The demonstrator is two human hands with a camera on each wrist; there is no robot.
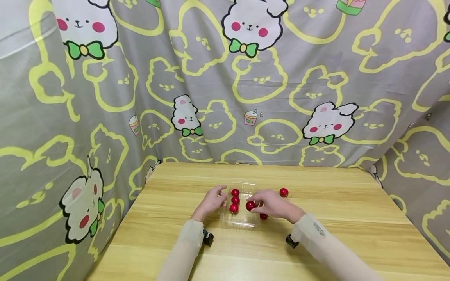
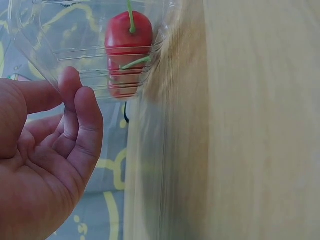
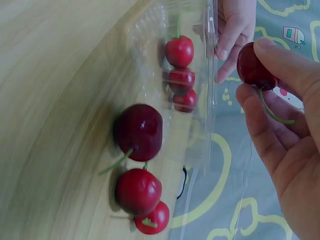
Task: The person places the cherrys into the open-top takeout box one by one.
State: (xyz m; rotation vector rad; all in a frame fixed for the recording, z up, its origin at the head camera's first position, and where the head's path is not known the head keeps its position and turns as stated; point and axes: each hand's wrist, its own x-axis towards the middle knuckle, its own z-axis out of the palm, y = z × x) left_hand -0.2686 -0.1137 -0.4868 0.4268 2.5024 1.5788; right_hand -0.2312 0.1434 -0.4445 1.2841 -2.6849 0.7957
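Over the right part of a clear plastic box, my right hand pinches a dark red cherry between thumb and fingers, its green stem hanging down. Inside the box, three red cherries line up along the left side. My left hand is at the box's left rim, fingers loosely bent, fingertips at the edge; how firmly they touch is unclear. To the right of the box lie a dark cherry and two redder cherries, partly hidden by my right hand in the head view.
A light wooden table carries everything. Behind and beside it hangs a grey curtain with yellow outlines and cartoon rabbits. One cherry lies farther back on the right. Small black cameras sit at both wrists.
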